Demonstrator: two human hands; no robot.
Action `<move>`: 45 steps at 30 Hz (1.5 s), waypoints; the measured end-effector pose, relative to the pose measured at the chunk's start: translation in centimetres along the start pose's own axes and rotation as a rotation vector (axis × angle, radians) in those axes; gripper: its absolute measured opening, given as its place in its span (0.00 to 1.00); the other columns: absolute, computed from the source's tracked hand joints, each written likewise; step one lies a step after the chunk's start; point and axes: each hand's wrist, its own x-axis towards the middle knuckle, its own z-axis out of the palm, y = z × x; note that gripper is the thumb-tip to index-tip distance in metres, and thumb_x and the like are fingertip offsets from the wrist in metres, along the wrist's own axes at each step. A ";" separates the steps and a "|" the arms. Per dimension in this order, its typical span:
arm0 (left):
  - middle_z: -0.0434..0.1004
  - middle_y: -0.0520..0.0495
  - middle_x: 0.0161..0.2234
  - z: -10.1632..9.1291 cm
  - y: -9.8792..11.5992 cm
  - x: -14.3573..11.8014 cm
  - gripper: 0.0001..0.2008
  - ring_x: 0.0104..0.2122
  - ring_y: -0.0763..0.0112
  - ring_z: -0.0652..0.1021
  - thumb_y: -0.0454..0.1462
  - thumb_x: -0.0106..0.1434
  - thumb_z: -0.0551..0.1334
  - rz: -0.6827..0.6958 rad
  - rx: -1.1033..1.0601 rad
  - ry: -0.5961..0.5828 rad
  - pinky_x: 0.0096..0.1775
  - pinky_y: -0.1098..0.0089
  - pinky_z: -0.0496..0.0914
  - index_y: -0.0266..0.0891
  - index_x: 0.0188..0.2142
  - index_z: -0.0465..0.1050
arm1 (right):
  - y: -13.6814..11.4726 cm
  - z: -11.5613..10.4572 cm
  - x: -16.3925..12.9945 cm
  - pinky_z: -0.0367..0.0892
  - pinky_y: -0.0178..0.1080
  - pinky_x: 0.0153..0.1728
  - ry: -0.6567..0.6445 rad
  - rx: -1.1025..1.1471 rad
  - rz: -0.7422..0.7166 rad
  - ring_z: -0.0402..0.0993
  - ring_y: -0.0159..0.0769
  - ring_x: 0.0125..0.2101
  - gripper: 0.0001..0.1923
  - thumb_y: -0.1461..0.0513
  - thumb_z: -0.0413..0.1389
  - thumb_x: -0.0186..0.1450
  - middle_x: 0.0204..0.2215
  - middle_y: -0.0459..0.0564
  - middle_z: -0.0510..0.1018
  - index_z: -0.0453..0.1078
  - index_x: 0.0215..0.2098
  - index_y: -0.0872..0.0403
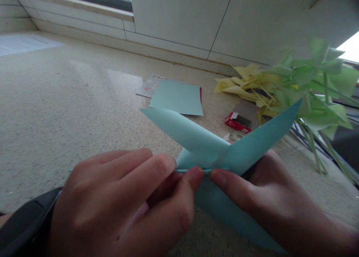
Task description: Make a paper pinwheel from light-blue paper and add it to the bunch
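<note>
Both hands are pinching the pinwheel (213, 148) at its centre above the floor's (70, 107) near edge: left hand (126, 201) closed on it, right hand (260, 189) gripping beside it.

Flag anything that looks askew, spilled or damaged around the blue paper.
Nothing looks damaged or spilled. The left hand and right hand pinch the blue paper at its centre, its points flaring upward. Behind it, a small red box lies open, and yellow and green pinwheels lie in a loose heap.

Speckled floor (70, 111), paper sheets (177, 97), pinwheels (252, 83)
</note>
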 end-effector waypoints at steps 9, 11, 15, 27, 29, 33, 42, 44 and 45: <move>0.78 0.54 0.25 0.1 0.1 -0.6 0.20 0.21 0.73 0.76 0.37 0.75 0.53 -0.039 -0.001 -0.028 0.26 0.67 0.71 0.45 0.27 0.76 | 0.1 -0.4 -0.2 0.67 0.30 0.20 -0.060 0.161 0.126 0.67 0.32 0.22 0.07 0.61 0.64 0.55 0.20 0.43 0.71 0.71 0.22 0.52; 0.80 0.53 0.26 0.1 0.1 -0.4 0.21 0.21 0.74 0.76 0.37 0.75 0.54 -0.042 0.009 -0.006 0.25 0.68 0.71 0.44 0.26 0.76 | 0.1 -0.4 -0.1 0.69 0.30 0.21 -0.068 0.185 0.134 0.68 0.32 0.23 0.07 0.62 0.65 0.53 0.20 0.43 0.72 0.71 0.21 0.52; 0.80 0.55 0.23 -0.2 0.0 0.3 0.20 0.17 0.77 0.74 0.36 0.74 0.57 0.052 0.029 0.021 0.21 0.71 0.69 0.43 0.25 0.76 | 0.1 -0.4 -0.1 0.68 0.28 0.19 -0.042 0.159 0.126 0.69 0.31 0.21 0.07 0.62 0.65 0.54 0.19 0.43 0.73 0.73 0.22 0.52; 0.78 0.54 0.23 0.3 0.4 -0.6 0.23 0.16 0.74 0.69 0.40 0.75 0.53 -0.090 0.015 -0.013 0.21 0.64 0.61 0.45 0.25 0.76 | 1.1 -0.4 0.1 0.70 0.26 0.16 -0.053 0.139 -0.070 0.73 0.28 0.18 0.06 0.61 0.63 0.58 0.19 0.40 0.75 0.76 0.24 0.51; 0.79 0.52 0.25 0.3 0.5 -0.8 0.24 0.16 0.73 0.69 0.42 0.75 0.52 -0.124 0.033 -0.011 0.21 0.63 0.60 0.45 0.24 0.76 | 1.1 -0.3 0.2 0.69 0.26 0.16 -0.042 0.102 -0.086 0.72 0.28 0.18 0.07 0.61 0.62 0.59 0.18 0.40 0.74 0.75 0.23 0.51; 0.80 0.53 0.27 0.1 0.3 -1.1 0.23 0.19 0.72 0.73 0.40 0.76 0.51 -0.065 0.057 -0.048 0.24 0.64 0.64 0.45 0.26 0.76 | 0.9 0.0 0.2 0.69 0.28 0.15 -0.033 0.078 -0.073 0.70 0.29 0.17 0.09 0.60 0.60 0.59 0.17 0.41 0.72 0.73 0.22 0.52; 0.78 0.53 0.24 0.3 0.1 -1.1 0.25 0.18 0.72 0.70 0.41 0.76 0.50 -0.076 0.101 -0.058 0.25 0.63 0.66 0.46 0.24 0.76 | 0.7 -0.4 -0.2 0.67 0.29 0.16 -0.032 -0.019 0.030 0.67 0.31 0.20 0.12 0.56 0.59 0.60 0.21 0.47 0.75 0.74 0.23 0.54; 0.78 0.52 0.25 0.4 0.1 -1.1 0.25 0.18 0.71 0.70 0.42 0.75 0.50 -0.087 0.108 -0.048 0.24 0.63 0.65 0.46 0.24 0.76 | 0.7 -0.4 -0.2 0.68 0.30 0.17 -0.035 -0.022 0.020 0.69 0.32 0.21 0.11 0.56 0.59 0.61 0.22 0.47 0.75 0.76 0.25 0.53; 0.78 0.52 0.25 0.4 0.1 -1.0 0.24 0.18 0.71 0.71 0.41 0.75 0.50 -0.073 0.115 -0.050 0.24 0.63 0.65 0.46 0.25 0.76 | 0.7 -0.4 -0.1 0.69 0.30 0.17 -0.036 -0.015 0.012 0.70 0.32 0.21 0.11 0.56 0.59 0.61 0.22 0.47 0.75 0.76 0.26 0.53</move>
